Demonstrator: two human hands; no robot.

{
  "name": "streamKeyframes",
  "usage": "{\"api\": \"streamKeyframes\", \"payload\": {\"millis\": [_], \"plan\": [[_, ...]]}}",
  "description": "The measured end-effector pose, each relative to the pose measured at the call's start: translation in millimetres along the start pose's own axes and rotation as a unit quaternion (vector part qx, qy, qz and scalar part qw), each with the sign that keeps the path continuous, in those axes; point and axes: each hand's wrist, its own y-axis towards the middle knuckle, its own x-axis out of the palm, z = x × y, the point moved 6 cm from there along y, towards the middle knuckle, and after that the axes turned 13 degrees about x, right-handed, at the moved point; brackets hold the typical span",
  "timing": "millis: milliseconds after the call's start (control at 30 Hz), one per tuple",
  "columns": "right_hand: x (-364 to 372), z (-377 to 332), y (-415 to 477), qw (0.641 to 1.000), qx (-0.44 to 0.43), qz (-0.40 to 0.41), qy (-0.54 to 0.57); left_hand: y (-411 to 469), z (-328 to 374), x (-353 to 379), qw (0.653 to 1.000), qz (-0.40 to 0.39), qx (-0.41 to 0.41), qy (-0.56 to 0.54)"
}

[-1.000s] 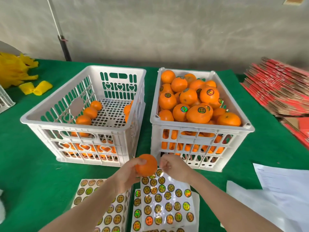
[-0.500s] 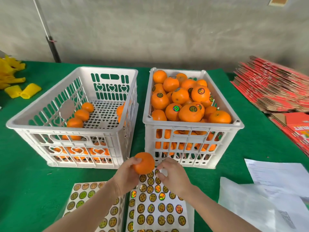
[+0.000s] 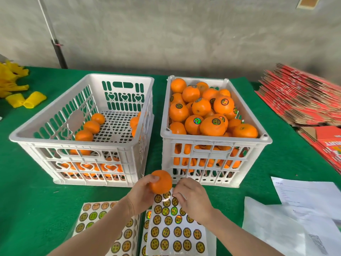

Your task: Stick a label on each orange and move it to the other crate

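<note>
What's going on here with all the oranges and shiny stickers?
A person is labelling oranges by hand. The left hand holds one orange just above a sticker sheet. The right hand has its fingertips at the top of that sheet, apparently picking off a label. The held orange shows no label yet. The left crate holds only a few oranges, while the right crate is heaped with them, many already stickered.
</note>
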Motion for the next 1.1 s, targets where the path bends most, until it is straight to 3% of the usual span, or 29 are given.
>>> {"api": "streamKeyframes", "payload": {"millis": [300,533,667,833,967,1100], "plan": [[5,5,-5,0.999,0.053,-0.010,-0.005,0,-4,-8,0.998,-0.013,-0.023,0.064],[3,21,-5,0.987,0.157,-0.018,0.036,-3,-6,-10,0.994,-0.037,-0.043,0.097],[-4,33,-3,0.941,0.290,-0.044,0.169,-4,3,-14,0.989,-0.030,-0.012,0.145],[-2,48,-3,0.824,0.453,-0.127,0.314,-7,20,-4,0.984,-0.073,0.029,0.161],[-1,41,2,0.805,0.465,-0.144,0.338,-8,23,16,0.979,-0.114,0.020,0.168],[0,35,6,0.808,0.465,-0.150,0.327,-7,23,25,0.990,-0.084,0.018,0.115]]}}
